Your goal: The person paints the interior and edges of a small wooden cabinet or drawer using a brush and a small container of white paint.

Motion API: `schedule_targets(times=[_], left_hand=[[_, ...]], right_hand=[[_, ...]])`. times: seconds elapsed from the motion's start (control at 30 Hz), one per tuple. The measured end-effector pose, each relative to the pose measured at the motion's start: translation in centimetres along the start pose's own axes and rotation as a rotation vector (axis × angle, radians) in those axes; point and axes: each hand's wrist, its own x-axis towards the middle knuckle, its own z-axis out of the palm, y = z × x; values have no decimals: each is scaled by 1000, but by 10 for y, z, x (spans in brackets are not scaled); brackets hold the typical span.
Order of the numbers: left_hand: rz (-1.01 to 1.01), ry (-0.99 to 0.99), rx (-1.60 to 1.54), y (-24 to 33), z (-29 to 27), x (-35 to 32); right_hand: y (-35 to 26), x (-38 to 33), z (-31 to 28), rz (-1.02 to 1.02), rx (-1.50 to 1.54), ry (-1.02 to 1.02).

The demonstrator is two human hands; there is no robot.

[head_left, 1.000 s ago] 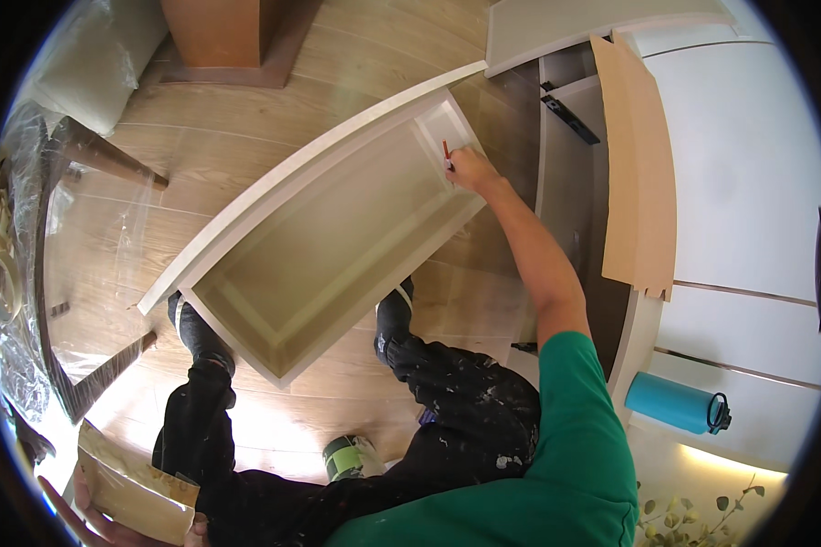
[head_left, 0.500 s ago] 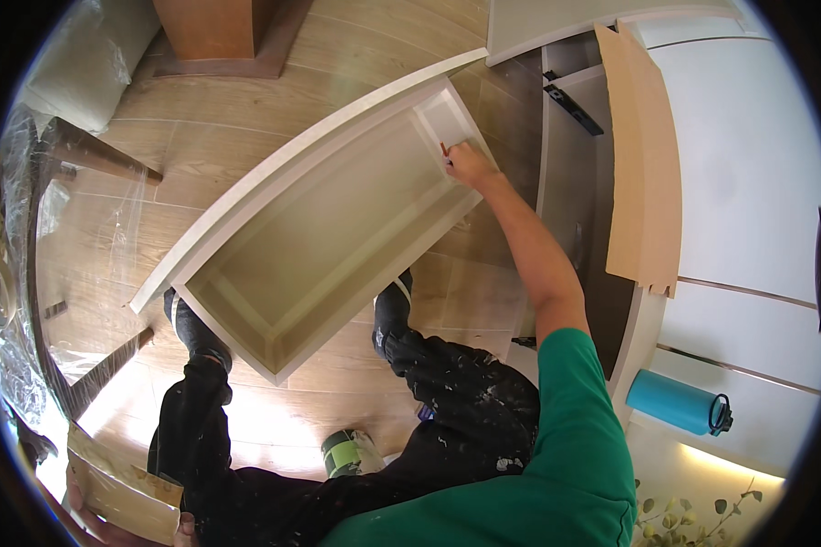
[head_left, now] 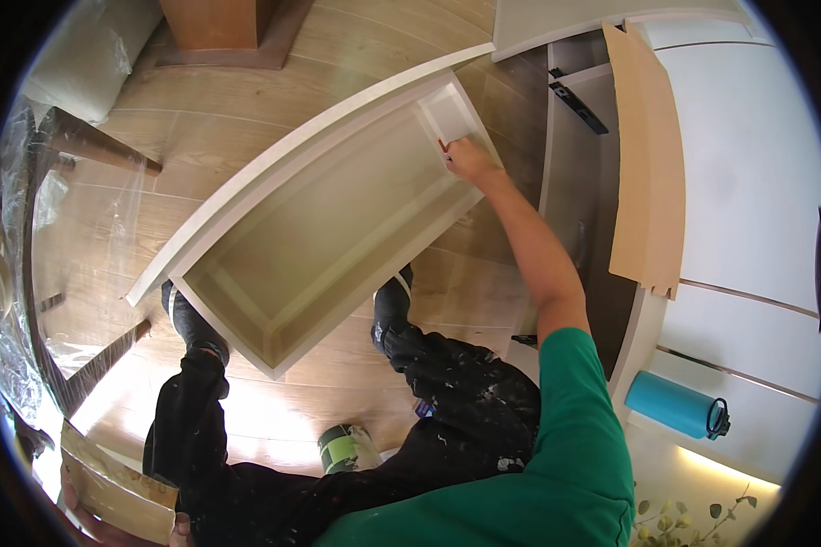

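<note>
Your right hand has slid a little over the past second, from the far right rim of the cream drawer box to just inside its far corner, so the work has moved along that end of the box. The fingers are closed together around a small reddish tool, perhaps a pencil or marker, whose tip touches the inner face of the corner. The box itself lies tilted across your knees, open side up, above the wooden floor. Your left hand is barely visible at the lower left edge, beside a cardboard sheet; whether its fingers are closed cannot be told. A roll of green tape sits between your legs, and a teal bottle lies to your right.
</note>
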Motion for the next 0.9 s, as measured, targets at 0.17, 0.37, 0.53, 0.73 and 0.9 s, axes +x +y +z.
schedule_targets(times=[0.17, 0.37, 0.53, 0.73, 0.9], left_hand=[[-18, 10, 1, 0, -3, -7], [-50, 20, 17, -6, -9, -16], [-60, 21, 31, -5, -15, -17], [-77, 28, 47, -3, -20, -21], [-79, 18, 60, -1, -22, -21]], right_hand=[[4, 12, 10, -3, 48, 83], [-1, -3, -1, -181, 174, 342], [16, -25, 20, -56, 90, 94], [2, -2, 4, -22, 117, 143], [-1, 25, -8, -277, 179, 435]])
